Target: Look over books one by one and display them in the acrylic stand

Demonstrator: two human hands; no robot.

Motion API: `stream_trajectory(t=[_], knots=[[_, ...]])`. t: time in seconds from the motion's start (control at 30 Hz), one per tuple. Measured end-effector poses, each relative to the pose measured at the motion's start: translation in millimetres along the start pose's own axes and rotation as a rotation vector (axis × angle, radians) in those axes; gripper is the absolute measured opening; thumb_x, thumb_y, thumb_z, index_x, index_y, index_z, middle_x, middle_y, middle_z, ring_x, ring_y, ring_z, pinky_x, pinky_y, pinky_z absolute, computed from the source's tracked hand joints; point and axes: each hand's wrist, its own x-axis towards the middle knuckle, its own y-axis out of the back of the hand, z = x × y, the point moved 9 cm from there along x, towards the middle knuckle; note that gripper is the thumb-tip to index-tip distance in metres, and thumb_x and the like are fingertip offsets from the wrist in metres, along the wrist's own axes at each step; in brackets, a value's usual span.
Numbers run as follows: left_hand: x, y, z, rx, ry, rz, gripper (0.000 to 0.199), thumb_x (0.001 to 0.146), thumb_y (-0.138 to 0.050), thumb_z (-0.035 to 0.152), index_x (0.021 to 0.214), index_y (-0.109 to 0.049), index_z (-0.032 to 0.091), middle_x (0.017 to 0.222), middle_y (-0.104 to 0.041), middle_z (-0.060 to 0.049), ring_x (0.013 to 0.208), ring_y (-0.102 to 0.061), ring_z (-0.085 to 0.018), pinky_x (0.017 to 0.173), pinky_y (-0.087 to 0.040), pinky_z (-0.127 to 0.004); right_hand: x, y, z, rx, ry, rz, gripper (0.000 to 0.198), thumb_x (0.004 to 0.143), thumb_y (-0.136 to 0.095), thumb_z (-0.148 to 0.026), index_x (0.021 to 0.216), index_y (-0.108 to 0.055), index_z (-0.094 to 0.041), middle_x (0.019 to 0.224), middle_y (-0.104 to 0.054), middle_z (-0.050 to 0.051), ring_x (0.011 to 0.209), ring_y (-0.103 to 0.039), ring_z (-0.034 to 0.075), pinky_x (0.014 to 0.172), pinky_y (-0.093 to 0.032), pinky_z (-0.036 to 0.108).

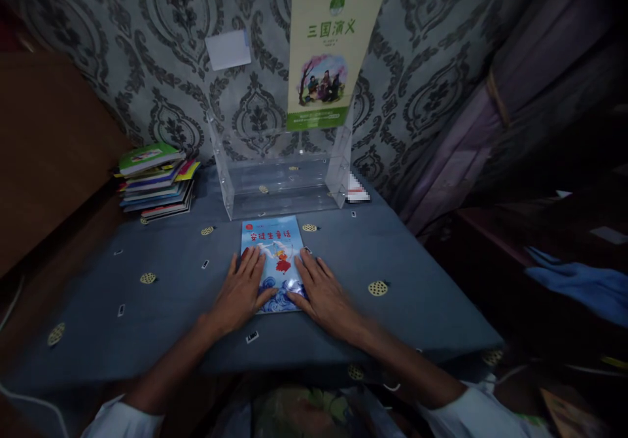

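Note:
A blue storybook [279, 255] with red Chinese lettering and a dancing figure on its cover lies flat on the table, face up. My left hand [244, 289] rests along its left edge, fingers stretched and the thumb on the lower cover. Along the opposite edge lies my right hand [321, 291], also flat with its fingers extended, its thumb touching the cover near the bottom. Neither hand grips the book. Just behind the book stands a clear acrylic rack [279, 199] with stepped tiers. On the rack's upper right a cream and green book [321, 46] stands upright.
A stack of books [157, 186] sits at the back left of the table [186, 320], which has a blue-grey cloth. A small white card [228, 50] is at the wall. A blurred white item [357, 189] lies right of the rack. A purple curtain [461, 144] hangs at the right.

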Motion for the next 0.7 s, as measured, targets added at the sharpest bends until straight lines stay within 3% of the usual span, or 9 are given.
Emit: stream_trajectory(t=[0.13,0.27,0.47,0.57,0.7], knots=[[23,-1,13,-0.022,-0.068,-0.037,0.063,0.103,-0.038,0.051,0.153,-0.036,0.013,0.161,-0.032,-0.019,0.152,-0.025,-0.029,0.123,-0.02,-0.055,-1,-1,0,0.01,0.001,-0.005,0.074,0.101,-0.038,-0.059,0.155,-0.033,-0.008,0.16,-0.033,0.025,0.151,-0.029,0.033,0.119,-0.033,0.055],[66,-3,21,-0.051,-0.126,-0.055,0.053,0.105,-0.034,0.04,0.152,-0.037,0.017,0.16,-0.036,-0.016,0.152,-0.028,-0.026,0.124,-0.017,-0.055,-2,1,0,0.024,0.001,0.018,0.073,0.101,-0.041,-0.057,0.156,-0.031,-0.01,0.16,-0.032,0.024,0.15,-0.029,0.033,0.118,-0.035,0.055],[125,-10,20,-0.05,-0.087,-0.132,0.052,0.105,-0.034,0.038,0.151,-0.038,0.014,0.161,-0.035,-0.017,0.151,-0.029,-0.028,0.121,-0.02,-0.059,-1,1,-1,0.029,-0.022,0.019,0.073,0.099,-0.044,-0.056,0.152,-0.037,-0.006,0.158,-0.035,0.026,0.15,-0.031,0.034,0.12,-0.034,0.053],[135,-11,21,-0.048,-0.084,-0.127,0.053,0.105,-0.033,0.039,0.152,-0.037,0.014,0.161,-0.034,-0.017,0.151,-0.028,-0.028,0.121,-0.02,-0.059,-1,2,-1,0.035,-0.024,0.011,0.074,0.099,-0.046,-0.056,0.151,-0.037,-0.005,0.158,-0.035,0.026,0.15,-0.031,0.034,0.12,-0.034,0.052],[127,-10,19,-0.051,-0.064,-0.101,0.051,0.105,-0.034,0.037,0.151,-0.038,0.016,0.16,-0.036,-0.014,0.151,-0.03,-0.026,0.122,-0.02,-0.057,-1,4,-1,0.055,-0.019,0.022,0.073,0.099,-0.047,-0.055,0.154,-0.034,-0.008,0.159,-0.034,0.025,0.15,-0.029,0.033,0.12,-0.035,0.054]])
